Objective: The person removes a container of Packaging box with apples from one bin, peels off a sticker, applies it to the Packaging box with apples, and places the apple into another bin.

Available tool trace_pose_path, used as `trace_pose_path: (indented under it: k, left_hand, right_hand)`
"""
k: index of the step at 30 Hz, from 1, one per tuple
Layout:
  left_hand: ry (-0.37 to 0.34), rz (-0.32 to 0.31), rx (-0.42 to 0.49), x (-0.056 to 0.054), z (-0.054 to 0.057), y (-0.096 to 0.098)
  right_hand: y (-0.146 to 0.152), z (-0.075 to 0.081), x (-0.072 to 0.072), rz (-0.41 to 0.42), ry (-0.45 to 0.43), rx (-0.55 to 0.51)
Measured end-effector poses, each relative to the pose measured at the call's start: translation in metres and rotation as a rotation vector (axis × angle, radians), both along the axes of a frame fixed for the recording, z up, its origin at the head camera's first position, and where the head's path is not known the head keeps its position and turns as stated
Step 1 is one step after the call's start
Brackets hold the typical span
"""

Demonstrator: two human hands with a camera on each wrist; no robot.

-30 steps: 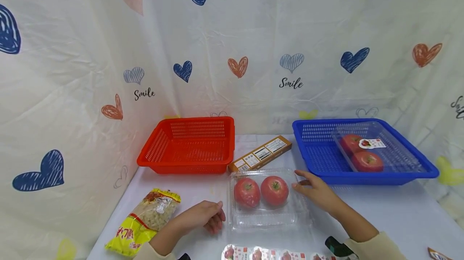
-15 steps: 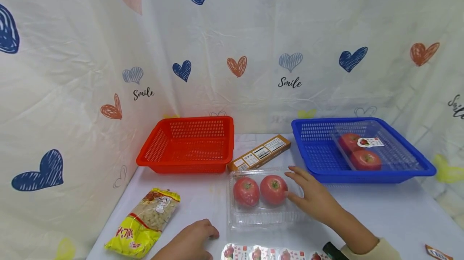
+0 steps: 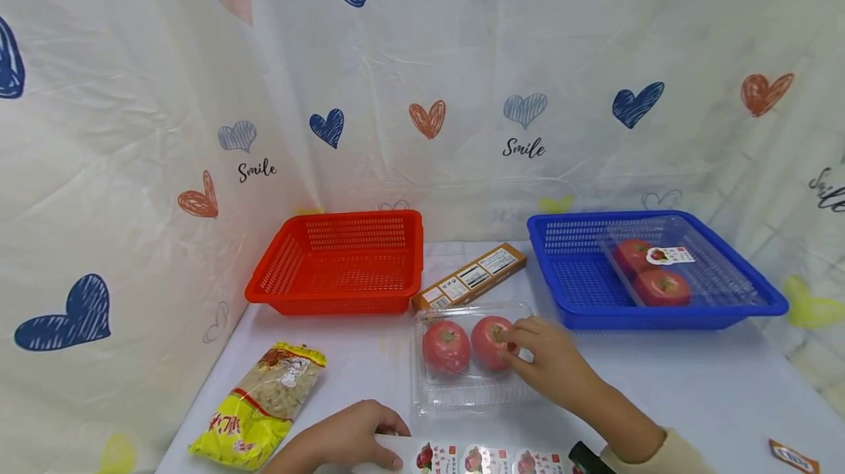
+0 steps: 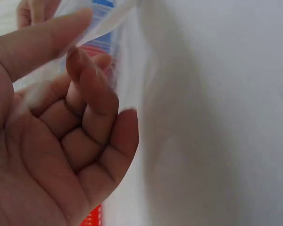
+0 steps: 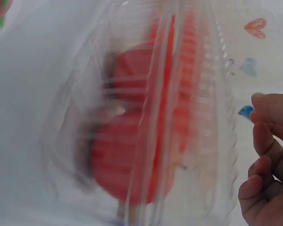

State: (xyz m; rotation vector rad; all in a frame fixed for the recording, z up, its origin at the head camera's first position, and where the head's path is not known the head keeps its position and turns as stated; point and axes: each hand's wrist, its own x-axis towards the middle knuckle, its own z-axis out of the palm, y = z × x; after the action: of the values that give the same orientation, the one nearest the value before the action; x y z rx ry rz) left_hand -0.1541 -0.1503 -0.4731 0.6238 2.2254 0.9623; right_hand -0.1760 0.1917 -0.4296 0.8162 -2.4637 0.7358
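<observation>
My left hand: My left hand (image 3: 350,437) pinches the left end of a long, flat white strip of apple stickers (image 3: 485,461) between thumb and finger.
My right hand: My right hand (image 3: 551,360) has loosely bent fingers and holds nothing. It is over the right side of the box; I can't tell if it touches.
Stickers: The strip is in front of the box, on the side near me.
Box: A clear, square plastic box (image 3: 472,399) sits on the white table (image 3: 660,386) with two round red apples (image 3: 446,347) inside.
Baskets: A red plastic basket (image 3: 343,305) is at the back left. A blue plastic basket (image 3: 577,283) at the back right has another clear box of apples (image 3: 719,272), with a sticker on top.
Carton: A long brown cardboard carton (image 3: 472,277) lies between the baskets.
Bag: A shiny yellow snack bag (image 3: 264,404) lies left.
</observation>
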Motion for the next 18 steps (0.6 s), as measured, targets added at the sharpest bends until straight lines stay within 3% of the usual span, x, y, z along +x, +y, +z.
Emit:
trace_pose_path:
  k: [7,13,18]
  left_hand:
    - [-0.15,-0.085,0.219,-0.002,0.014,0.002]
    - [-0.271,-0.067,0.374,-0.002,0.022,0.013]
    - [-0.253,-0.038,0.433,0.002,0.025,0.021]
  right_hand:
    - [-0.018,0.008,0.011,0.299,0.084,-0.106]
    - [-0.033,0.011,0.018,0.501,0.101,-0.072]
    - [-0.045,0.006,0.022,0.619,0.144,-0.061]
